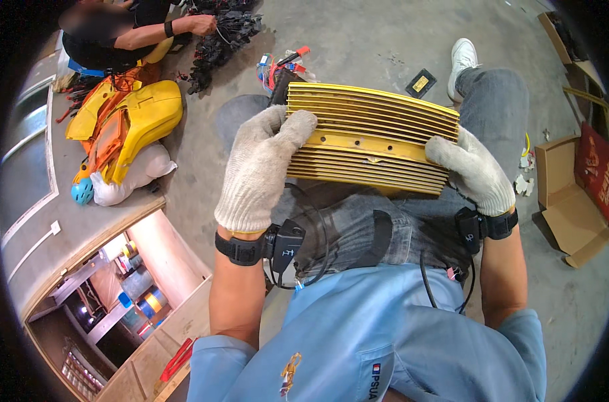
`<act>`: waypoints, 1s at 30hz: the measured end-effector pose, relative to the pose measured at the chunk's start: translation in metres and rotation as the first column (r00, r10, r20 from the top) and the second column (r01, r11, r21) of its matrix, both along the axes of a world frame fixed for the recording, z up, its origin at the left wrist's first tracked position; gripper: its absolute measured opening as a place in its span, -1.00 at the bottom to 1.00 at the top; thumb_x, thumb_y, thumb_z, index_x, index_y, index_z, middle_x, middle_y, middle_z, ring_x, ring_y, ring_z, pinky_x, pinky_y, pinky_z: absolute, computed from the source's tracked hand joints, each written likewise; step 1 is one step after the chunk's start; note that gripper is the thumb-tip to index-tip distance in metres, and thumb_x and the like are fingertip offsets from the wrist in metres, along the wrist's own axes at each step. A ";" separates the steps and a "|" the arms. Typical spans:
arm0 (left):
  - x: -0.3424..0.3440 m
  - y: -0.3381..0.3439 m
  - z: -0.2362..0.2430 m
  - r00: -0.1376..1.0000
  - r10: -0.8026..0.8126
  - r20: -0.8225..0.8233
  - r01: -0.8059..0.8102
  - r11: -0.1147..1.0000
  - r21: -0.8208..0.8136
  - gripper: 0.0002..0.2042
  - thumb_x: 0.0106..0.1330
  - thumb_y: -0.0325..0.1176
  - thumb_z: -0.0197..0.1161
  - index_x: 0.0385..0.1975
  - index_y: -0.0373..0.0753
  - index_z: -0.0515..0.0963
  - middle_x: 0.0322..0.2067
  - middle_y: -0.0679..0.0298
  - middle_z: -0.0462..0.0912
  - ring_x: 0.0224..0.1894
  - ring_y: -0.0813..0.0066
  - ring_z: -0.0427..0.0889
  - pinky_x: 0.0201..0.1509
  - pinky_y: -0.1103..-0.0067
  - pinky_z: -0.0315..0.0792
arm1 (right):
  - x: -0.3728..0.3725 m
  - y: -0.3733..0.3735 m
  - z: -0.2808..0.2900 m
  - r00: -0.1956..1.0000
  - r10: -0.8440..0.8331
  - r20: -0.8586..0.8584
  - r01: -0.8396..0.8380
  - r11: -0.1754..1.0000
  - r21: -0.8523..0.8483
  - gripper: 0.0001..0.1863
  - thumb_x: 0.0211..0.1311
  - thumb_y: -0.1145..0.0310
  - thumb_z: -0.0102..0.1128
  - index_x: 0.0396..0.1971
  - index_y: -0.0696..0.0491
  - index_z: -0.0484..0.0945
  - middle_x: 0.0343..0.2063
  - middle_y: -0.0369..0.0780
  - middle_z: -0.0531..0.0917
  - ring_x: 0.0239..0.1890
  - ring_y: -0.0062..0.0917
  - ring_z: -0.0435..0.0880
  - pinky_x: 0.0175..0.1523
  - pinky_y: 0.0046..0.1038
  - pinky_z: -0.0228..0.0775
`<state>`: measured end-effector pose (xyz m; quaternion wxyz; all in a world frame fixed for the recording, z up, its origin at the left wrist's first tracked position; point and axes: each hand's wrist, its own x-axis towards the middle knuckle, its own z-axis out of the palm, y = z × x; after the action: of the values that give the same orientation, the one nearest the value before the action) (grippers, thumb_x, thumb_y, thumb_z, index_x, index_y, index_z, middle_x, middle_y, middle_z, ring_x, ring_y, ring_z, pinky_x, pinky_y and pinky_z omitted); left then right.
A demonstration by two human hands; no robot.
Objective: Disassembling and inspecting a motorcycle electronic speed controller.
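A gold, finned metal housing (371,137) with several holes along its smooth middle band is held level over my lap. My left hand (264,161), in a white knit glove, grips its left end with the thumb on the front. My right hand (468,171), gloved the same, holds the right end, thumb over the fins. Both wrists carry black strapped devices with cables. Behind the housing's left end, a dark object (284,87) is partly hidden, near a bundle of coloured connectors (271,70).
A co-worker (110,37) handles black wiring (224,47) at upper left, beside yellow panels (143,114). A small black part (418,84) lies near my shoe (464,57). An open cardboard box (559,201) is at right; red pliers (176,362) lie on a wooden surface (190,315).
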<state>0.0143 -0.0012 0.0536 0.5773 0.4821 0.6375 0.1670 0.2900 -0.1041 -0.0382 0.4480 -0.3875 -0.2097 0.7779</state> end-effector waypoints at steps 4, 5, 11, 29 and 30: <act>-0.001 0.003 0.006 1.000 0.003 0.021 -0.004 1.000 0.008 -0.69 0.51 -0.22 0.27 -0.06 -0.39 0.69 -0.27 0.34 0.74 -0.26 0.67 0.64 -0.13 0.61 0.52 | -0.005 -0.001 0.004 0.999 0.026 0.026 -0.027 0.999 0.020 -0.39 0.48 0.21 0.28 0.37 0.24 0.41 0.22 -0.17 0.63 0.20 -0.50 0.62 0.34 -0.38 0.46; -0.001 0.004 0.008 1.000 -0.005 0.031 0.005 1.000 -0.005 -0.69 0.51 -0.21 0.27 -0.05 -0.39 0.69 -0.27 0.34 0.74 -0.25 0.67 0.64 -0.12 0.61 0.51 | -0.005 -0.001 0.004 0.999 0.025 0.038 -0.026 0.999 0.023 -0.38 0.47 0.21 0.29 0.37 0.24 0.40 0.23 -0.17 0.63 0.21 -0.50 0.61 0.35 -0.39 0.45; 0.004 0.009 0.018 0.999 -0.023 0.024 0.023 1.000 0.003 -0.69 0.51 -0.20 0.28 -0.08 -0.38 0.69 -0.30 0.39 0.71 -0.26 0.68 0.60 -0.13 0.62 0.47 | -0.006 0.001 0.002 0.997 -0.015 -0.079 0.016 1.000 0.021 -0.39 0.47 0.22 0.28 0.38 0.22 0.40 0.21 -0.19 0.64 0.19 -0.49 0.62 0.34 -0.38 0.46; 0.014 0.013 0.012 0.987 -0.081 -0.137 0.099 0.985 0.138 -0.65 0.50 -0.14 0.25 -0.14 -0.39 0.70 -0.33 0.37 0.69 -0.25 0.66 0.54 -0.14 0.59 0.42 | -0.009 0.001 0.006 0.997 -0.061 0.052 0.058 0.996 0.063 -0.40 0.42 0.23 0.33 0.33 0.24 0.46 0.18 -0.19 0.66 0.15 -0.50 0.64 0.29 -0.38 0.50; 0.015 0.013 0.012 0.987 -0.083 -0.137 0.102 0.985 0.138 -0.65 0.50 -0.14 0.25 -0.14 -0.39 0.70 -0.33 0.37 0.69 -0.25 0.66 0.54 -0.14 0.59 0.42 | -0.009 0.001 0.004 0.997 -0.064 0.052 0.060 0.996 0.063 -0.40 0.42 0.23 0.33 0.33 0.24 0.46 0.18 -0.19 0.66 0.15 -0.50 0.64 0.29 -0.38 0.50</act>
<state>0.0294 0.0118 0.0652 0.5051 0.5616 0.6371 0.1536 0.2806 -0.1033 -0.0338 0.4778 -0.4007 -0.2333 0.7461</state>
